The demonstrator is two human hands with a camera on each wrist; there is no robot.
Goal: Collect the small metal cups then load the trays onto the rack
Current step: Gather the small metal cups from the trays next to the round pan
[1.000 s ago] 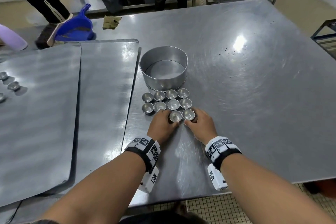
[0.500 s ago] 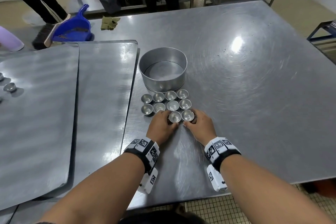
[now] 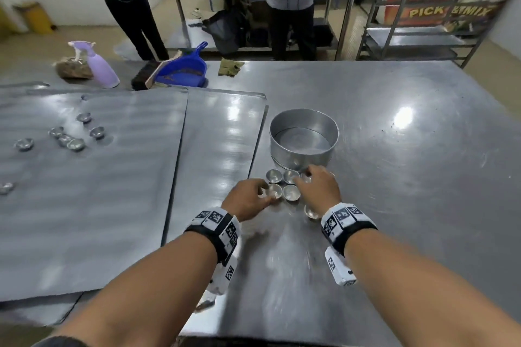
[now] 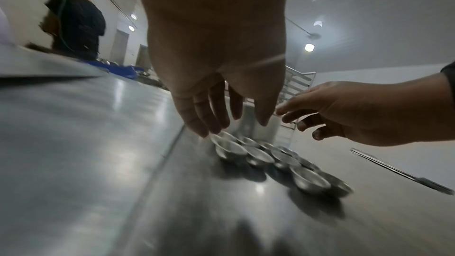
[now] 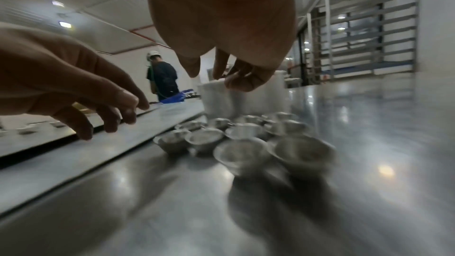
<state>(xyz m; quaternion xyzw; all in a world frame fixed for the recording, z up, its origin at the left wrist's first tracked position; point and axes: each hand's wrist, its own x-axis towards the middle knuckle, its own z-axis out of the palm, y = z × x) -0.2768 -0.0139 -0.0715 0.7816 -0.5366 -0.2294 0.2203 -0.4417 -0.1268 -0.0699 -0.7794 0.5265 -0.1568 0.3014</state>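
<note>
Several small metal cups (image 3: 290, 192) stand bunched on the steel table just in front of a round metal pan (image 3: 304, 136). My left hand (image 3: 265, 191) hovers at the bunch's left side, fingers relaxed and empty; in the left wrist view the left hand (image 4: 229, 122) hangs just above the cups (image 4: 261, 156). My right hand (image 3: 306, 177) is over the right side of the bunch and hides some cups. In the right wrist view the right hand (image 5: 221, 77) is loosely curled above the cups (image 5: 241, 153) and holds nothing. More cups (image 3: 66, 136) lie on the left tray (image 3: 84, 205).
A second flat tray (image 3: 220, 144) lies between the left tray and the cups. A blue dustpan (image 3: 183, 69), a purple spray bottle (image 3: 100, 66) and a rag (image 3: 229, 66) sit at the table's far edge. A metal rack (image 3: 423, 22) stands back right. Two people stand behind.
Both hands have let go of the two front cups, lifted and moved forward over the bunch. The head view has tilted up, showing more of the room.
</note>
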